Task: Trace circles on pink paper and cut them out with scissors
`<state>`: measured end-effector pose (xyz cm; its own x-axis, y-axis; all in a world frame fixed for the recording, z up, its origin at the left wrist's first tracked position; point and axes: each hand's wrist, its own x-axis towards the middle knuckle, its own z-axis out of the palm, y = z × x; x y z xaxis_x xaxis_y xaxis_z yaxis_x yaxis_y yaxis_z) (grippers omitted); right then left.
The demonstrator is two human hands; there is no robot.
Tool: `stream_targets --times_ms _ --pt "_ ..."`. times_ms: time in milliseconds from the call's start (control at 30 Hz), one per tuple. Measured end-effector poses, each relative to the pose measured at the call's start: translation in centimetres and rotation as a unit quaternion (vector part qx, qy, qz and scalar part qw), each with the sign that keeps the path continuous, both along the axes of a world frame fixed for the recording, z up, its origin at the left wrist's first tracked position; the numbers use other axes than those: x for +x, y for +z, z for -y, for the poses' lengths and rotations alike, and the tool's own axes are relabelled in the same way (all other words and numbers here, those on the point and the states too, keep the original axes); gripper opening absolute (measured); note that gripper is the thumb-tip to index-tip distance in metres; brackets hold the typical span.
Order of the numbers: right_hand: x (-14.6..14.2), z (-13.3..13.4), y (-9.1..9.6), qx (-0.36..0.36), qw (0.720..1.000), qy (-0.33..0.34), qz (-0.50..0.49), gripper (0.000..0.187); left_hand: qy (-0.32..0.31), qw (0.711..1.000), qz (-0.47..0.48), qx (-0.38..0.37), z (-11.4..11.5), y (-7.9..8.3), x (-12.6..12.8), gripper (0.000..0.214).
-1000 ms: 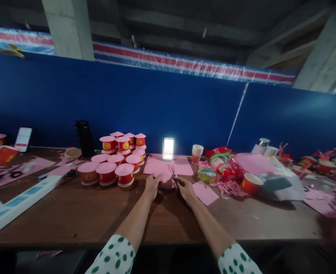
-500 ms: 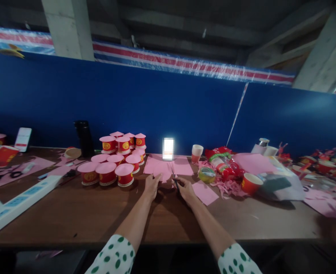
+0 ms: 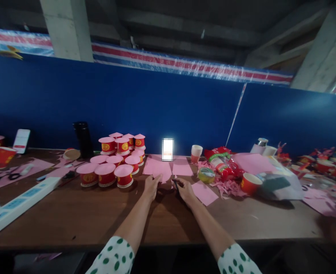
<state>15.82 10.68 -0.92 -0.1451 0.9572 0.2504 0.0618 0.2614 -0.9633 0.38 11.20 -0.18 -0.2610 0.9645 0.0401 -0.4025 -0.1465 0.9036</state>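
Both my arms reach forward over the brown table (image 3: 79, 213). My left hand (image 3: 151, 185) pinches the near edge of a pink paper sheet (image 3: 159, 167) that lies flat by the table's middle. My right hand (image 3: 185, 189) is closed round a thin dark tool (image 3: 175, 184), perhaps a pen or a scissors handle, whose tip touches the same sheet. A smaller pink paper square (image 3: 204, 192) lies just right of my right hand.
Several red paper cups with pink lids (image 3: 114, 160) stand stacked to the left. A lit phone (image 3: 167, 149) leans on the blue wall. Red snack packets (image 3: 223, 163), a tape roll (image 3: 206, 174), an orange cup (image 3: 250, 183) and pink scraps lie right. A white power strip (image 3: 16, 199) lies left.
The view has shifted very slightly; my hands stay in place on the pink paper.
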Motion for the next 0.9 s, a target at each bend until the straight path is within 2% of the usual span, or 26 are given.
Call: stream_targets --times_ms 400,700,900 --pt "-0.35 -0.33 -0.2 -0.014 1.0 -0.006 -0.025 0.035 -0.005 1.0 0.012 0.001 0.58 0.68 0.19 0.028" --pt "-0.32 0.02 0.04 -0.027 0.998 0.025 -0.041 0.034 0.019 0.999 0.025 -0.002 -0.05 0.0 0.08 0.027" --pt "-0.4 0.23 0.29 -0.051 0.996 0.034 -0.058 0.037 0.007 1.0 0.021 0.001 0.14 0.17 0.03 0.026"
